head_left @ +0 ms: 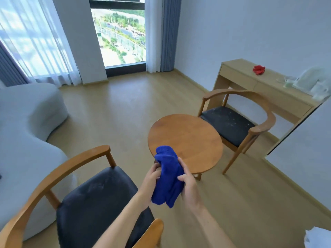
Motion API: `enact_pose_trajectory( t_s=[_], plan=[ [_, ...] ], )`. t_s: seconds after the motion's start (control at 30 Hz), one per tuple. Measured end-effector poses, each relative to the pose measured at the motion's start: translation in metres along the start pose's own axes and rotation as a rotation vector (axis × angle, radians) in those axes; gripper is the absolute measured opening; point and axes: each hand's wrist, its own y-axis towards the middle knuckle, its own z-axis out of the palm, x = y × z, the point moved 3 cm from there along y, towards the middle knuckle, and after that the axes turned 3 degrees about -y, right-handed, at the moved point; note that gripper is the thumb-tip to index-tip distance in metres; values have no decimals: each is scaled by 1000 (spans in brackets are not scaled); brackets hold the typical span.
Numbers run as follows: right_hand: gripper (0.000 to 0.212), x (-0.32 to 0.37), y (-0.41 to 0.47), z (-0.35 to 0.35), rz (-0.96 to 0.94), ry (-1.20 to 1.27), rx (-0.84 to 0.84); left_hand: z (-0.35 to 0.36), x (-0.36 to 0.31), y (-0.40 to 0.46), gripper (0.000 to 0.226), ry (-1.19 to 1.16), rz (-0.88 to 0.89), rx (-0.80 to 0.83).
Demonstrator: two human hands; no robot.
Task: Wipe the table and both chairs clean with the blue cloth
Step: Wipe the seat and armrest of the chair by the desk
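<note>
A bunched blue cloth (167, 178) hangs in the air between both my hands, just in front of the near edge of the round wooden table (188, 140). My left hand (152, 176) grips its left side and my right hand (188, 181) grips its right side. One wooden armchair with a dark seat (93, 203) stands at the lower left, close to me. The second armchair (231, 122) stands beyond the table on the right, with pale specks on its dark seat.
A grey sofa (23, 131) fills the left side. A light wooden desk (259, 86) stands against the right wall with a red object (258, 69) and pale items on it. Open wood floor lies between the table and the window (121, 36).
</note>
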Motion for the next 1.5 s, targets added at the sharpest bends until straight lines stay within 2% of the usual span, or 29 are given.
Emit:
enact_pose_trajectory(
  t_s=[0.1, 0.17, 0.3, 0.4, 0.5, 0.6, 0.7, 0.8, 0.9, 0.97, 1.07, 1.23, 1.4, 1.5],
  plan=[
    [65, 39, 24, -45, -21, -103, -41, 54, -28, 21, 31, -92, 59, 115],
    [76, 69, 39, -79, -64, -209, -47, 90, -44, 36, 42, -7, 133, 136],
    [76, 129, 63, -148, -157, -384, -28, 159, -72, 70, 41, 304, 201, 59],
    [86, 165, 81, -199, -174, -511, -47, 207, -92, 97, 38, 587, 242, 124],
    [101, 194, 94, -242, -350, -845, -48, 248, -112, 122, 33, 899, 314, 220],
    [108, 219, 109, -265, -562, -1190, 113, 287, -126, 149, 30, 1254, 361, 408],
    [99, 227, 145, -285, -482, -1297, 280, 317, -133, 179, 29, 1451, 343, 523],
    [72, 235, 180, -314, -353, -1242, 255, 332, -142, 219, 31, 1496, 296, 499],
    [35, 247, 213, -338, -395, -1171, 190, 342, -152, 265, 28, 1450, 280, 467],
    [26, 255, 238, -353, -400, -1096, 159, 350, -162, 295, 32, 1439, 306, 484],
    [23, 269, 275, -376, -356, -1004, 150, 362, -176, 332, 46, 1415, 298, 513],
    [21, 290, 330, -409, -327, -964, 170, 381, -201, 394, 46, 1484, 297, 544],
    [21, 311, 373, -456, -264, -1060, 184, 424, -218, 445, 42, 1482, 343, 555],
    [31, 330, 396, -486, -278, -1131, 236, 458, -216, 475, 43, 1482, 367, 543]
  ],
)
